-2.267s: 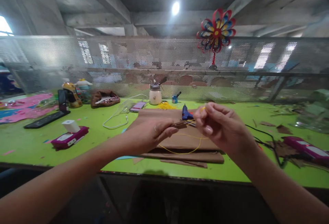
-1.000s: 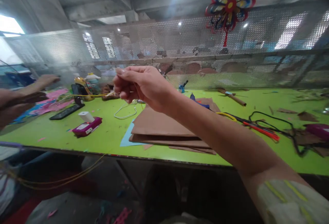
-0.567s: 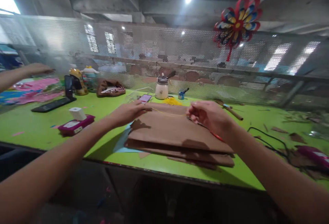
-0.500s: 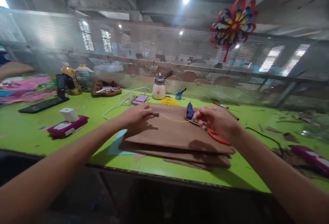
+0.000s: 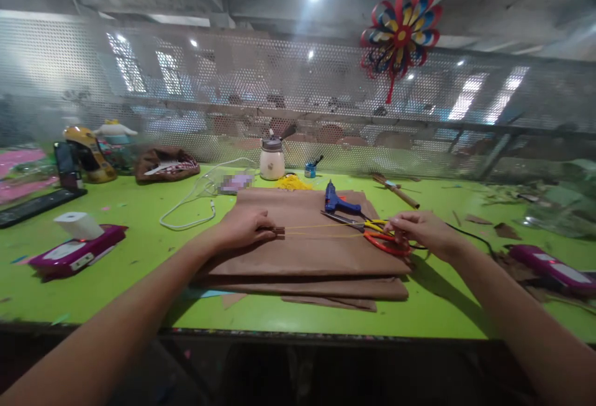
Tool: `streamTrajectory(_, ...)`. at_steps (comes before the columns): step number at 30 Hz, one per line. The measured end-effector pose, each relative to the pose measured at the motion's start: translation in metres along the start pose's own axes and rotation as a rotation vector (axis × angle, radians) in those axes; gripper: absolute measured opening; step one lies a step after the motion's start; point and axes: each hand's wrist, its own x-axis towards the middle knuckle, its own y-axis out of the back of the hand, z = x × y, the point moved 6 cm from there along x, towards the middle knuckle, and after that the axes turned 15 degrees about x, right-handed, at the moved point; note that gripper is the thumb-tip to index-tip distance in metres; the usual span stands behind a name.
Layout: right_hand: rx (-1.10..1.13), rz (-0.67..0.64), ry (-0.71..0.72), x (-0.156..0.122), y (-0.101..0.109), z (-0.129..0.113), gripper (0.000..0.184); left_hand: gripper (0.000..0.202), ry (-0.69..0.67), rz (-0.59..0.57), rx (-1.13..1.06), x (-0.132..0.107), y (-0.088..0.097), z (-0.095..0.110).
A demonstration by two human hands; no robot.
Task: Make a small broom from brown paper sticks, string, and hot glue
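My left hand (image 5: 249,229) is closed on a small brown strip (image 5: 279,231) and rests on a stack of folded brown paper (image 5: 298,260). A thin yellow thread (image 5: 321,228) runs from the strip across the paper. Its other end reaches my right hand (image 5: 416,232), whose thumb and fingertips are pinched together. Just beside those fingertips lie scissors (image 5: 384,243) with red and yellow handles; whether the fingers touch them I cannot tell. Behind the scissors a blue glue gun (image 5: 339,201) lies on the paper.
On the green table (image 5: 335,325) are purple power strips, left (image 5: 77,251) and right (image 5: 552,267). At the back stand a white jar (image 5: 272,161) and a small blue bottle (image 5: 310,170), near yellow thread scraps (image 5: 294,182). A white cable (image 5: 179,225) curves at left.
The view has turned to the right. My right hand has moved outward and lower, beside the scissors' handles, and the thread is drawn straight. My left hand still holds the brown strip.
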Motion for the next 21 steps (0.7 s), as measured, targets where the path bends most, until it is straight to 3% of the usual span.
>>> streamTrajectory(3,-0.317,0.081,0.062,0.004,0.023,0.000,0.039,0.039,-0.019,-0.027,0.082,-0.001,-0.006,-0.001)
streamTrajectory(6,-0.612,0.347,0.178,0.003,0.044,-0.014,0.030,0.037,-0.015,-0.008,0.133,-0.002,-0.008,-0.003)
streamTrajectory(9,-0.769,0.537,0.424,-0.003,0.029,-0.042,0.025,0.037,-0.008,0.001,0.175,-0.002,-0.010,-0.004)
streamTrajectory(11,-0.731,0.405,0.579,-0.001,-0.008,-0.058,0.023,0.038,-0.006,0.007,0.198,-0.003,-0.011,-0.003)
streamTrajectory(14,-0.616,0.024,0.710,0.004,-0.078,-0.071,0.019,0.040,-0.002,0.023,0.223,-0.003,-0.011,-0.001)
streamTrajectory(16,-0.640,-0.141,0.771,0.007,-0.115,-0.075,0.017,0.041,-0.006,0.031,0.232,-0.003,-0.012,0.001)
streamTrajectory(18,-0.648,-0.206,0.756,0.011,-0.133,-0.075,0.018,0.042,-0.020,0.040,0.238,-0.003,-0.013,0.003)
streamTrajectory(21,-0.605,-0.215,0.662,0.007,-0.130,-0.073,0.029,0.041,-0.036,0.037,0.245,-0.001,-0.014,0.005)
